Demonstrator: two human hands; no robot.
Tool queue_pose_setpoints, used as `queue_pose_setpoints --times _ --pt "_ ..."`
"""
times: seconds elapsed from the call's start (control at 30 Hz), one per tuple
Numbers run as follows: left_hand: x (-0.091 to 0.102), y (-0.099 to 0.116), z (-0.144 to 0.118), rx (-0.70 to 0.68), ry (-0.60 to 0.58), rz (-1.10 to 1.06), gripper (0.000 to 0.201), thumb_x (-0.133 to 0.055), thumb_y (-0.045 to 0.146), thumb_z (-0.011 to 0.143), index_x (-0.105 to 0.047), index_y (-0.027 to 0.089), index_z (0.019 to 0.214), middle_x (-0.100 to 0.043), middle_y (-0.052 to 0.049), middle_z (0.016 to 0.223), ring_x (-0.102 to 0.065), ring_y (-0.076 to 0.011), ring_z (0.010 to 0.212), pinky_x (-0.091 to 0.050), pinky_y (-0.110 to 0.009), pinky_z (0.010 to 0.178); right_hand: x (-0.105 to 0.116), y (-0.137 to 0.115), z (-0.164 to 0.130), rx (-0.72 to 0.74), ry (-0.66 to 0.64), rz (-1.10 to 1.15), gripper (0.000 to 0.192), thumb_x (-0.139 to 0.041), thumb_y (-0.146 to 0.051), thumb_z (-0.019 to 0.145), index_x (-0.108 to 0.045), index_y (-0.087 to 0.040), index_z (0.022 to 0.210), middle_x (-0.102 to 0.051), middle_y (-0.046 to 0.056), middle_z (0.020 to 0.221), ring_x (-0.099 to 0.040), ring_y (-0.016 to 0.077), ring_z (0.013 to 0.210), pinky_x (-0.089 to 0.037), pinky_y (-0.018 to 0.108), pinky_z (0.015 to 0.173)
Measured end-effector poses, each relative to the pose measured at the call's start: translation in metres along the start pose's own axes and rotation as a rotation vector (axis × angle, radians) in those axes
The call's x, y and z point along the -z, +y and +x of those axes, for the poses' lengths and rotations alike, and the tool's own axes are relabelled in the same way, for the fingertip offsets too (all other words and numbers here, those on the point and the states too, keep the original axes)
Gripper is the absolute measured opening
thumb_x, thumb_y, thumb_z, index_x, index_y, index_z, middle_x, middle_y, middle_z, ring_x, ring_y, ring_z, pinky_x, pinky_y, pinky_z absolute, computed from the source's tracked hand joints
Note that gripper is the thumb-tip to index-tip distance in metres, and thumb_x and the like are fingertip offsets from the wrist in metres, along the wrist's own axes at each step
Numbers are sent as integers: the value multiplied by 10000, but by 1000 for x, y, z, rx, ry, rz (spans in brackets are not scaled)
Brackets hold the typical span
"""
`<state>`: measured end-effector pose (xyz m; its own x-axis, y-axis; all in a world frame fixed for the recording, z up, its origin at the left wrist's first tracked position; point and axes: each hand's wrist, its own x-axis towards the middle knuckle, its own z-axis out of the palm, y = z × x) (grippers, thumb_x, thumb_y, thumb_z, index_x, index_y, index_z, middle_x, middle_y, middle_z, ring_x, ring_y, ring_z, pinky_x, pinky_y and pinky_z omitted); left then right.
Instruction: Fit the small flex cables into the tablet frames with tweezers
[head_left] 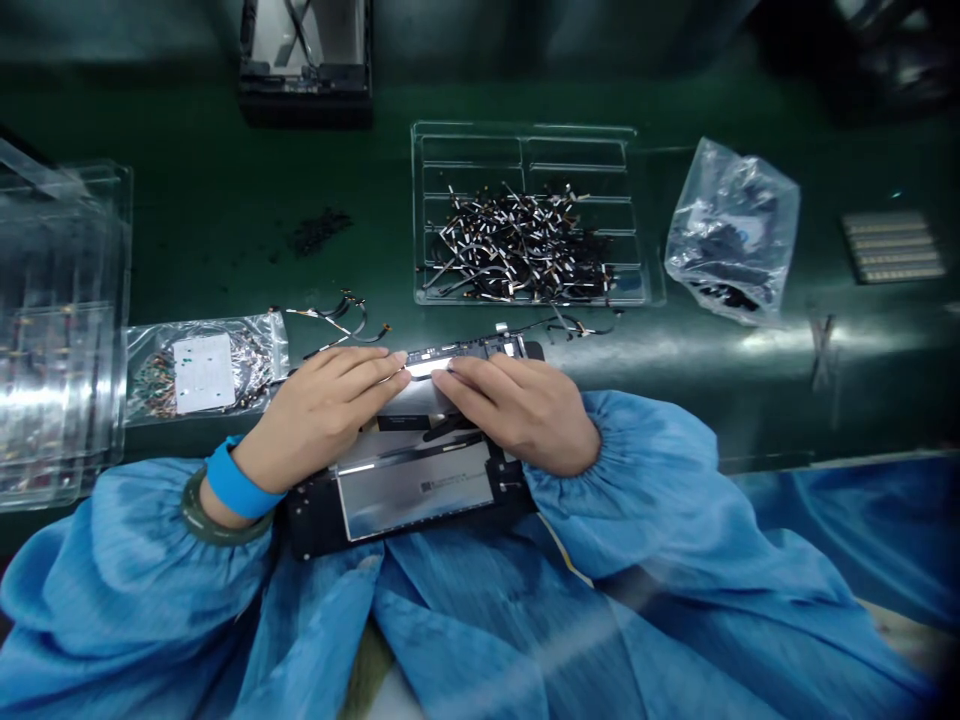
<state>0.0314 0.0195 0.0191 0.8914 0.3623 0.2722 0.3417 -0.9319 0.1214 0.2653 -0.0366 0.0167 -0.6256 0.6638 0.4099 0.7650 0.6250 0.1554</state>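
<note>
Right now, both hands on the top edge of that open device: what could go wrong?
1. Both the left hand and the right hand press bare fingertips on the device by its exposed top strip; smudges or static could harm it.
2. Loose cables lie just beyond the fingers and might get snagged or trapped.
3. The device overhangs the table edge onto the lap, so it could slip.

Your sleeves (660, 520) blue, wristband (234, 487) bright blue, your mat (225, 200) dark green, tray (525, 150) clear, cables (517, 245) black and silver, device (420, 480) black.
</note>
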Motion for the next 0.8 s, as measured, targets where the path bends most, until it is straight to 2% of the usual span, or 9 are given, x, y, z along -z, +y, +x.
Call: queue_pose_setpoints --times 0.17,0.33,0.43,0.5,0.67,0.8 --pt "-1 -1 -2 16 -9 -11 321 -444 84 882 -574 109 1174 -621 -129 1235 -571 -275 1133 -503 -430 898 1 0 1 5 -43 -3 252 -420 -134 949 -662 -132 1022 -704 43 899 -497 160 688 -328 300 552" --pt "-4 -3 -5 36 -64 -13 366 -457 78 865 -564 139 1209 -598 -130 1271 -551 -290 1162 -501 -443 885 11 3 4 76 -147 -24 287 -385 -127 950 -659 -97 1029 -678 82 1074 -496 171 746 -347 312 564" --pt "-6 -4 -7 63 -82 -23 390 -464 72 855 -560 156 1224 -589 -130 1285 -546 -300 1168 -505 -450 868 13 4 -3 107 -152 -17 308 -362 -94 938 -666 -77 980 -660 118 1114 -497 174 733 -379 321 567" --pt "-7 -4 -7 66 -75 -26 397 -461 70 854 -559 164 1227 -588 -127 1288 -544 -298 1172 -505 -451 871 11 5 -12 59 -119 47 318 -344 -75 929 -650 -72 1016 -650 141 1122 -517 183 761 -431 328 608" --pt "-7 -5 -6 44 -37 -34 362 -451 58 860 -573 131 1193 -598 -133 1265 -551 -287 1153 -506 -444 897 3 5 -28 -148 62 308 342 -392 -33 857 -596 -125 1115 -621 150 1140 -574 202 942 -519 369 792" --pt "-5 -4 -4 47 -47 -57 356 -411 51 873 -580 125 1177 -597 -143 1256 -554 -288 1147 -503 -453 903 -1 0 -21 -244 83 283 359 -402 -9 839 -610 -131 1105 -633 144 1122 -586 198 935 -523 361 808"
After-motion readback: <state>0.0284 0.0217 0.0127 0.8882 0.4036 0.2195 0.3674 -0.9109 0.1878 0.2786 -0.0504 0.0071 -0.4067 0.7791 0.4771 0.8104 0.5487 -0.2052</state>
